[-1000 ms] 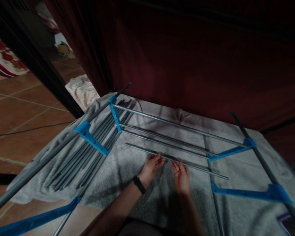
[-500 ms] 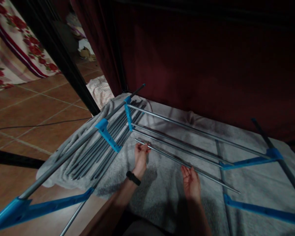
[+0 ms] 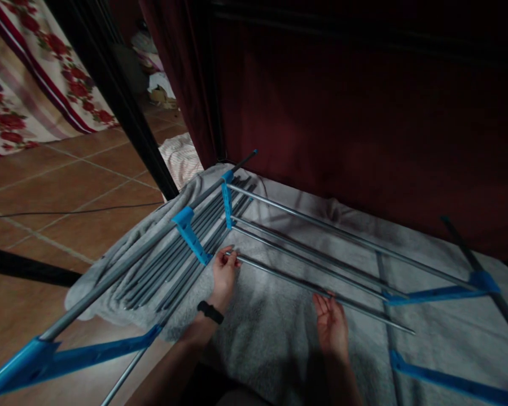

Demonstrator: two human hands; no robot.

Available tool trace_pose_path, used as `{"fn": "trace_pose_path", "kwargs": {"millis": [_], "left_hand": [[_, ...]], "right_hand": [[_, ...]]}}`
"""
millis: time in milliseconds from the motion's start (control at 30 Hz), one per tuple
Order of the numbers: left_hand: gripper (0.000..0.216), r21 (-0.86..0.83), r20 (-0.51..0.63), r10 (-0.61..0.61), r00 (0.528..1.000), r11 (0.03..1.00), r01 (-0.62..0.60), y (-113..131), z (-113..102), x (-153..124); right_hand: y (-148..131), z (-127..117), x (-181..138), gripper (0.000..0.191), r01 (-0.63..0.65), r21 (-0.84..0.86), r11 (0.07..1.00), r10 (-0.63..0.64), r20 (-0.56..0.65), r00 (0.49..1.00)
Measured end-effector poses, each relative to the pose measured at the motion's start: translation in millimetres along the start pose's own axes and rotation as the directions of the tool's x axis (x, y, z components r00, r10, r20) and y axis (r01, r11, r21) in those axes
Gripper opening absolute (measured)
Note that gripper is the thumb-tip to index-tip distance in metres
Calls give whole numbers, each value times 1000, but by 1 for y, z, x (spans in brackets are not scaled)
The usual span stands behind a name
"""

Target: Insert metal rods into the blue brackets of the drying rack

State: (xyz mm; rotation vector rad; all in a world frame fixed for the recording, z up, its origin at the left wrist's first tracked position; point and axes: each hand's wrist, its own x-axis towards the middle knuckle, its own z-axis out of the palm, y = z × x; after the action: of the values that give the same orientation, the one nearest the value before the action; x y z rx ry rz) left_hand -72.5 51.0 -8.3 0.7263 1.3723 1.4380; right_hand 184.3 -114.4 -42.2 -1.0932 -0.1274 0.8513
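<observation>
My left hand, with a dark band on the wrist, pinches one end of a thin grey metal rod. That end is right beside the lower tip of a blue plastic bracket; the fingers hide whether it sits in the bracket. Further along the rod, my right hand holds it lightly between thumb and fingers, palm turned up. The rod's far end points free to the right. Beyond it, several similar rods span from another blue bracket to a blue bracket on the right.
Several loose rods lie on the grey blanket at left. A thicker tube carries the left brackets. Another blue bracket is at lower right. A dark red cloth hangs behind; a black post stands left.
My left hand has moved left along with the rod's end, up to the bracket's tip. My right hand has stayed nearly in place on the rod. The view has shifted slightly.
</observation>
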Motion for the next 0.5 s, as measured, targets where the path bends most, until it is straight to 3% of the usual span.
{"fn": "trace_pose_path", "kwargs": {"millis": [333, 500], "left_hand": [[45, 87, -37, 48, 998, 995, -45, 13, 0, -3], [37, 28, -57, -18, 998, 999, 20, 15, -4, 2]], "right_hand": [[1, 3, 4, 26, 42, 33, 999, -41, -10, 999], [3, 11, 0, 30, 28, 42, 999, -27, -38, 999]]}}
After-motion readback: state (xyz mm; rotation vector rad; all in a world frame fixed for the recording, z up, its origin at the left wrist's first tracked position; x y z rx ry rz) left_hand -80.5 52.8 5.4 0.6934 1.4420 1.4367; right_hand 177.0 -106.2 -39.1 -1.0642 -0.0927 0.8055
